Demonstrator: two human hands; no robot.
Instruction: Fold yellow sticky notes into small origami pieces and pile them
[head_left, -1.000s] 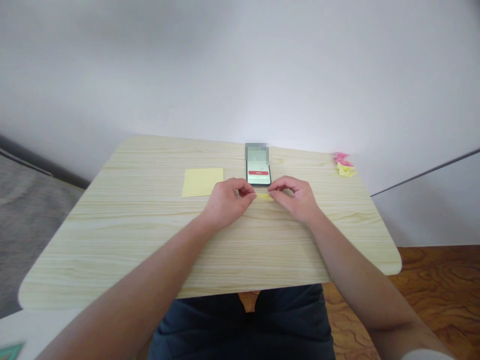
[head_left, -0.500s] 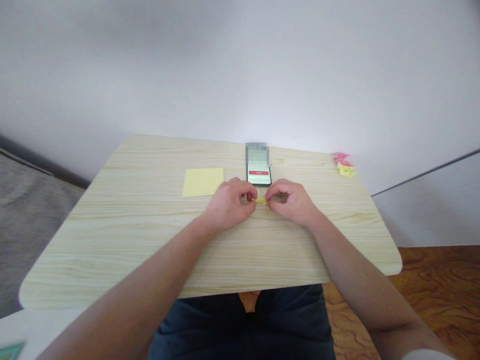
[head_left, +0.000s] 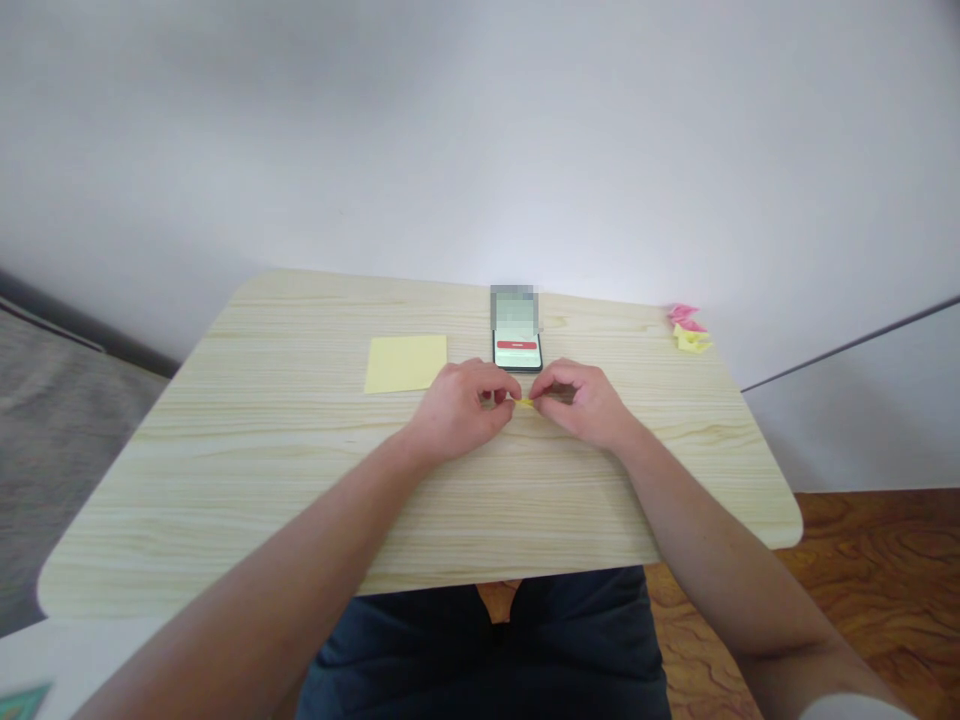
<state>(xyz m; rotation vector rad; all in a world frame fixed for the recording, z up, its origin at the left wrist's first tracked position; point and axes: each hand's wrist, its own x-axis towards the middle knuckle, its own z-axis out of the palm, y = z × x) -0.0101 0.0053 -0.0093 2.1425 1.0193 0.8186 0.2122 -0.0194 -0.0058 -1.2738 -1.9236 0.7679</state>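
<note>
Between my two hands is a small piece of folded yellow paper (head_left: 524, 403), mostly covered by fingertips. My left hand (head_left: 466, 408) pinches its left end, thumb below and fingers above. The right end is pinched in my right hand (head_left: 579, 402). Both hands rest low over the table (head_left: 495, 520), just in front of a phone (head_left: 517, 355) with a lit screen and a red bar. Beside my left hand lies a flat yellow paper sheet (head_left: 406, 362), its lower right corner close to the knuckles.
At the table's far right edge lie a pink folded paper piece (head_left: 683, 317) and a yellow folded paper piece (head_left: 691, 341), touching or nearly so. A pale wall (head_left: 480, 140) rises behind the table's back edge. Wood-patterned floor (head_left: 877, 570) shows at the lower right.
The fingers of my left hand have shifted slightly right along the folded yellow paper, so less of it shows between the hands. The right hand has hardly moved.
</note>
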